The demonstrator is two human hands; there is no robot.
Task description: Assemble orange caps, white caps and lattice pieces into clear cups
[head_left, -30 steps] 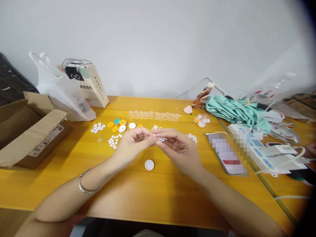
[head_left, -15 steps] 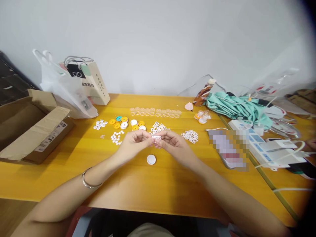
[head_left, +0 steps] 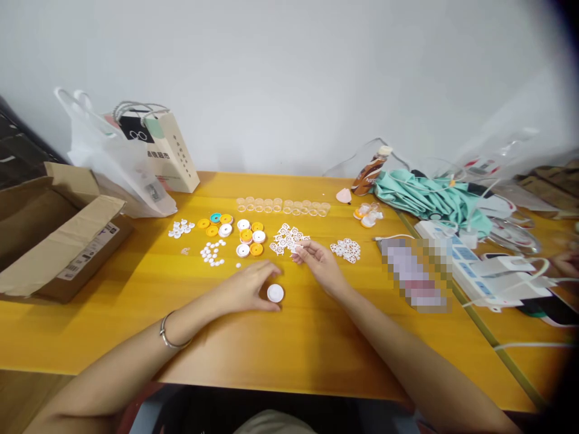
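Note:
My left hand (head_left: pixel 253 287) curves its thumb and fingers apart around the left side of a round white disc (head_left: pixel 275 293) that lies flat on the table. I cannot see it pressing on the disc. Farther up, my right hand (head_left: pixel 319 265) pinches a small white plastic part (head_left: pixel 298 249), mostly covered by the fingers. Just beyond it is a heap of white openwork pieces (head_left: pixel 284 237). Orange, white and blue round caps (head_left: pixel 245 235) are grouped left of that heap. Small white discs (head_left: pixel 211 252) and white knobbed pieces (head_left: pixel 181 228) lie scattered farther left.
Clear little cups (head_left: pixel 271 206) stand in a row toward the wall. More white pieces (head_left: pixel 346 249) lie right of my right hand, then a phone (head_left: pixel 414 274) and a power strip (head_left: pixel 465 259). An open cardboard box (head_left: pixel 85 253) sits at left, a drink bottle (head_left: pixel 371 171) at back right.
My hands have parted. The left has come down to the white disc with fingers spread; the right has drawn slightly right, keeping a small white part in its pinch.

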